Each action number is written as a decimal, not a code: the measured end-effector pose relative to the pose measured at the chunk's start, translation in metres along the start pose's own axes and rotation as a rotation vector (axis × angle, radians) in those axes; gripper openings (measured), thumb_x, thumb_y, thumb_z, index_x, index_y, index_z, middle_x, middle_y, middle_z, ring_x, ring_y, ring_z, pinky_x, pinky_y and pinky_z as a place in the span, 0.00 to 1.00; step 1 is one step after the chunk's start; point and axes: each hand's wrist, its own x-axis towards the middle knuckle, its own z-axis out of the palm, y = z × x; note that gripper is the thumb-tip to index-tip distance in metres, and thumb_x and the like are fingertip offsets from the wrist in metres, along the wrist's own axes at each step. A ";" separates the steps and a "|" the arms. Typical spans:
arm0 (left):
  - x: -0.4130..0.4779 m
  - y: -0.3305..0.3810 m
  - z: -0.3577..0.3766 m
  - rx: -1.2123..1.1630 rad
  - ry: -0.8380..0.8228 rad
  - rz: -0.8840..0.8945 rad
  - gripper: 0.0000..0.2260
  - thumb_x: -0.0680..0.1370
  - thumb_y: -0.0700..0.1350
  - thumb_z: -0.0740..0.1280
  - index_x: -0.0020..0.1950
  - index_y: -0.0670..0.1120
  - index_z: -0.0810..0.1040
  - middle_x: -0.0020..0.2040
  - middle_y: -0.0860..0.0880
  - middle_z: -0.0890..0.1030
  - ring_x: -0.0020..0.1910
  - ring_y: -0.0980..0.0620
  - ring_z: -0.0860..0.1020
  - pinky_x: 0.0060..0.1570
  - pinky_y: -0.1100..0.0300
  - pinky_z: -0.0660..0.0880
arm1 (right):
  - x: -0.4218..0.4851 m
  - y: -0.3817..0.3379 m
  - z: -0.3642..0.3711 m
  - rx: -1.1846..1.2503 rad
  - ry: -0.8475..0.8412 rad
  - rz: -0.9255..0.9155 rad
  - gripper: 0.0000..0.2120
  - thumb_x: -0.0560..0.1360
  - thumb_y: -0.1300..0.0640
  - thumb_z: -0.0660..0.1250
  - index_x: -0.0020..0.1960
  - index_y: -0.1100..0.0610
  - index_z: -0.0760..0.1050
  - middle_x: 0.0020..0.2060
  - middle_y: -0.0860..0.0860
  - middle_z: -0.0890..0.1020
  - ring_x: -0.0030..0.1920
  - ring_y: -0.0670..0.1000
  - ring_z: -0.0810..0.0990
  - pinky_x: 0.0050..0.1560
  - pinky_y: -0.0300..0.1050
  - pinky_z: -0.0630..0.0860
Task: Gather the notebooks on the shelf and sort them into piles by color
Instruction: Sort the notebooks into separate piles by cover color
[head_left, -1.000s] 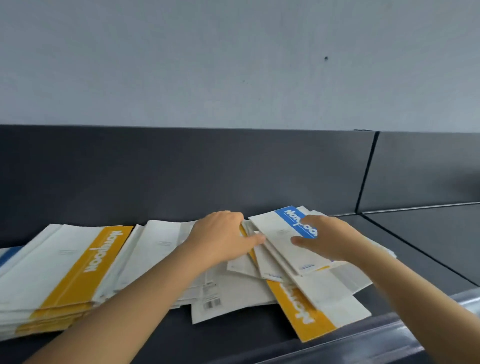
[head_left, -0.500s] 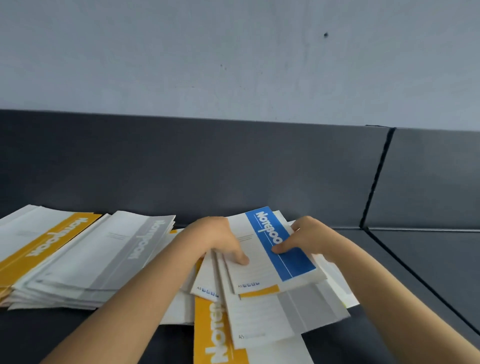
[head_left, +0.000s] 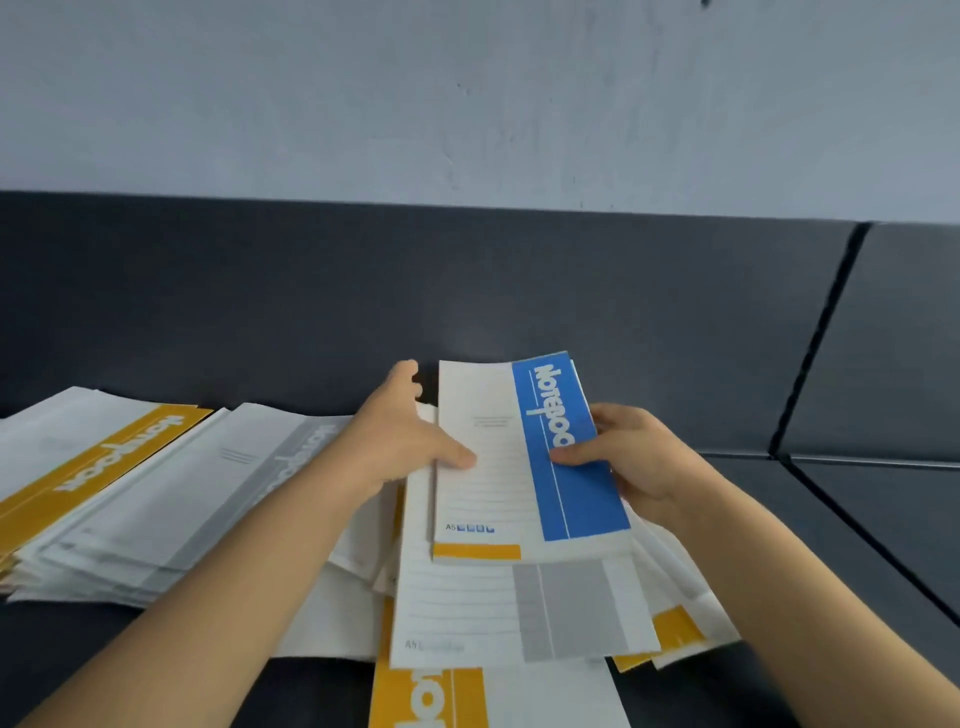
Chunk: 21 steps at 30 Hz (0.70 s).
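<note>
A blue-striped white notebook (head_left: 524, 467) lies on top of a loose heap of notebooks at the centre of the dark shelf (head_left: 156, 312). My left hand (head_left: 405, 441) grips its left edge, thumb on the cover. My right hand (head_left: 623, 457) pinches its right edge, thumb on the blue stripe. Under it show a grey-striped notebook (head_left: 519, 608) and a yellow-striped notebook (head_left: 431, 696). To the left sit a stack topped by a grey-striped notebook (head_left: 171, 499) and, further left, a stack topped by a yellow-striped one (head_left: 88, 457).
The shelf's dark back panel (head_left: 467, 291) rises right behind the heap, with a pale wall (head_left: 467, 104) above. A seam (head_left: 810, 353) splits the panel at the right, where the shelf surface (head_left: 857, 519) is bare.
Both hands have taken hold of the blue-striped notebook and squared it up on top of the heap. The view has shifted, so the sorted stacks sit further left.
</note>
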 end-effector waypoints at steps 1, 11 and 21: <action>0.001 0.000 0.001 -0.124 0.032 -0.007 0.42 0.65 0.33 0.79 0.75 0.44 0.62 0.66 0.51 0.74 0.60 0.52 0.75 0.55 0.57 0.73 | -0.001 -0.002 -0.002 0.071 -0.002 -0.018 0.11 0.71 0.71 0.71 0.52 0.61 0.78 0.46 0.55 0.86 0.42 0.54 0.86 0.37 0.46 0.83; -0.005 0.012 -0.001 -0.657 -0.056 0.240 0.17 0.73 0.30 0.69 0.60 0.43 0.79 0.53 0.45 0.85 0.51 0.46 0.84 0.46 0.52 0.82 | -0.013 -0.022 -0.003 0.307 -0.012 -0.397 0.13 0.75 0.61 0.67 0.60 0.57 0.76 0.53 0.50 0.85 0.51 0.52 0.85 0.44 0.45 0.82; -0.006 0.006 0.006 -0.658 0.053 0.467 0.18 0.67 0.40 0.73 0.57 0.45 0.79 0.53 0.45 0.85 0.52 0.45 0.84 0.48 0.50 0.81 | -0.020 -0.019 0.009 0.017 -0.136 -0.563 0.17 0.75 0.64 0.67 0.62 0.52 0.70 0.55 0.45 0.83 0.55 0.49 0.83 0.52 0.45 0.81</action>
